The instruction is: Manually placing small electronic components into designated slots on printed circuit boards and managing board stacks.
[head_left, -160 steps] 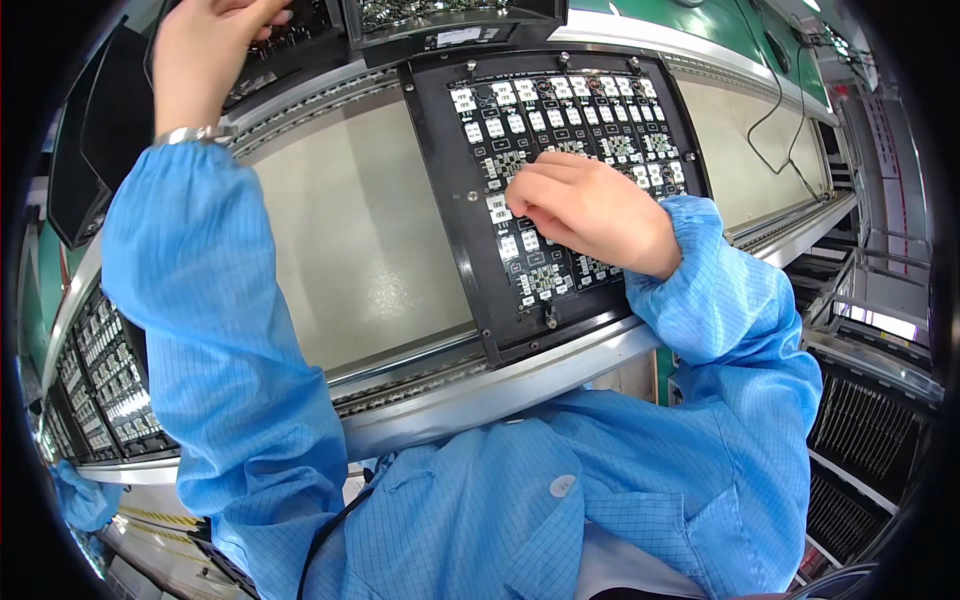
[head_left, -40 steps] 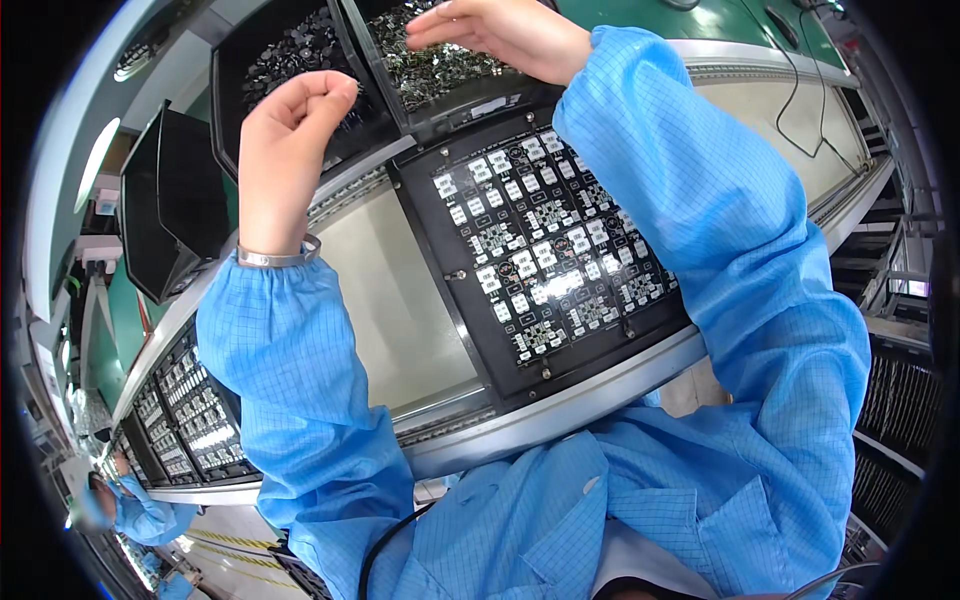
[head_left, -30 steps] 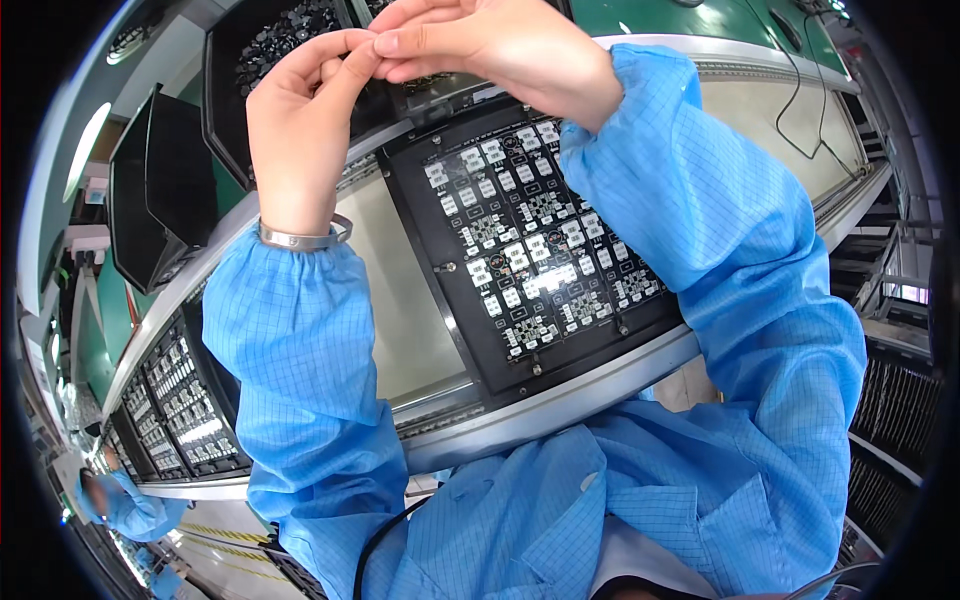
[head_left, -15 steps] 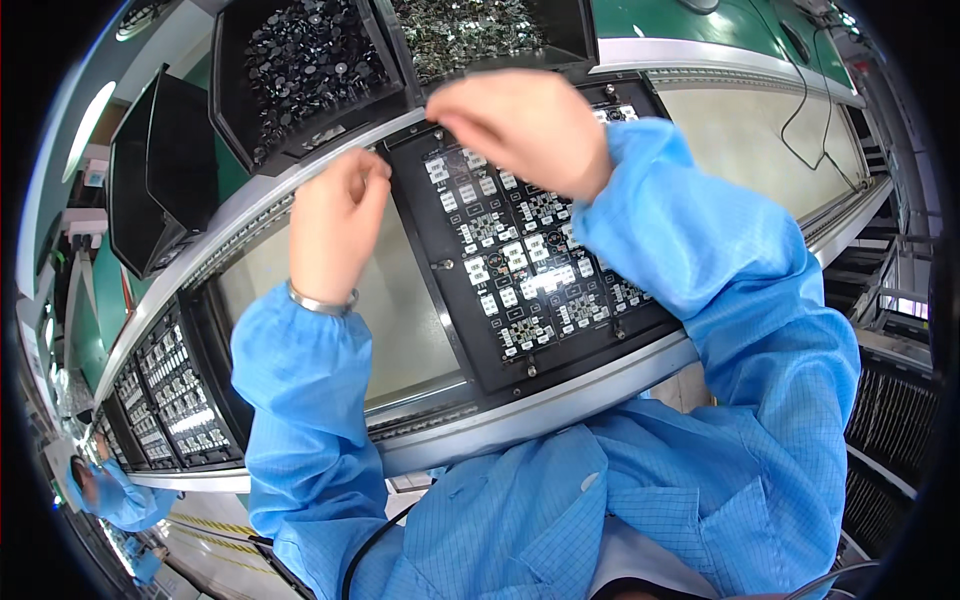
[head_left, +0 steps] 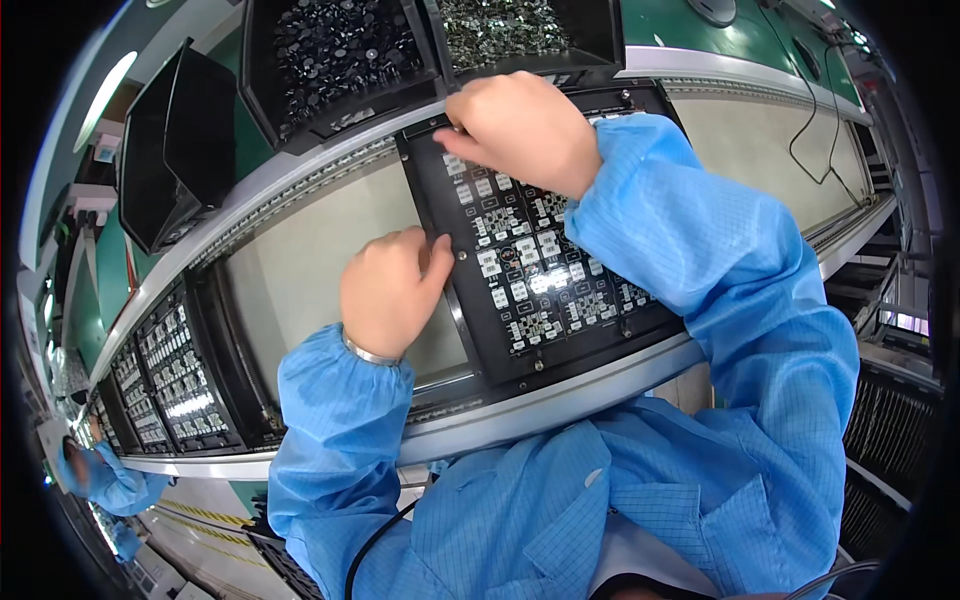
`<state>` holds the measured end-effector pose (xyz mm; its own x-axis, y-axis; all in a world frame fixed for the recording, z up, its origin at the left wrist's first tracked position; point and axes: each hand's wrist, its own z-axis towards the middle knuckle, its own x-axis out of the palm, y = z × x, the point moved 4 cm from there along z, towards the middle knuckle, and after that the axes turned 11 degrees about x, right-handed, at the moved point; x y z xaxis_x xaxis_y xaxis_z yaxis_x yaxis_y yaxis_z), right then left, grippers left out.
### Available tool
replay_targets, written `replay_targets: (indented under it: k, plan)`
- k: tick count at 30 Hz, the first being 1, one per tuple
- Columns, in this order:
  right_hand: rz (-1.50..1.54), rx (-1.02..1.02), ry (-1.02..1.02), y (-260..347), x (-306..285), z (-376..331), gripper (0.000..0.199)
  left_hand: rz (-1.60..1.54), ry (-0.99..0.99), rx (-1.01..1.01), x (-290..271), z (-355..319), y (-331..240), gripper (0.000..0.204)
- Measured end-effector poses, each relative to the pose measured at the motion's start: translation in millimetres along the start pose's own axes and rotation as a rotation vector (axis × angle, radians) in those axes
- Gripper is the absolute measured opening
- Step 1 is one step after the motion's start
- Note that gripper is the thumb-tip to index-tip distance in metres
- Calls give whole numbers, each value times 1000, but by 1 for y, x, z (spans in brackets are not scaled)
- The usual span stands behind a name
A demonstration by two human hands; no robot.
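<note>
A black fixture [head_left: 474,310] with a circuit board panel [head_left: 535,285] full of white and dark components lies on the conveyor line in front of me. My right hand [head_left: 530,135] is over the panel's far left corner, its fingers curled and its thumb beneath; whatever they grip is hidden. Beside the fixture's left edge is my left hand [head_left: 388,292], fingers bent under and the thumb near a small round stud [head_left: 461,256]. I cannot make out anything in it. A metallic band circles the left wrist.
Past the far rail stand a black bin [head_left: 268,115] of dark round parts and another bin [head_left: 605,38] of small shiny metal parts. An angled black bin [head_left: 180,150] stands farther left. More loaded fixtures [head_left: 240,425] sit down the line. A thin cable [head_left: 800,150] loops at right.
My left hand has come nearer and to the right, from above the belt to the fixture's left edge. The right hand stays near the far left corner, its thumb now lower.
</note>
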<state>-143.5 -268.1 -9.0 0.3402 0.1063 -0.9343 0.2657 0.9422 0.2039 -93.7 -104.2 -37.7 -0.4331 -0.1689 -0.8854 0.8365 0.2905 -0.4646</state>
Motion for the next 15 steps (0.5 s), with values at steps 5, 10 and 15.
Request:
replay_targets:
  k: [5,10,15]
  plan:
    - [-112,76,134,-1,24,-22,27,169,-121,250,-3,-8,-20,30]
    - [-49,107,85,2,18,-12,20,178,-112,210,12,-11,-15,26]
    - [259,-139,-223,29,-38,25,11,200,-132,223,6,-9,-16,26]
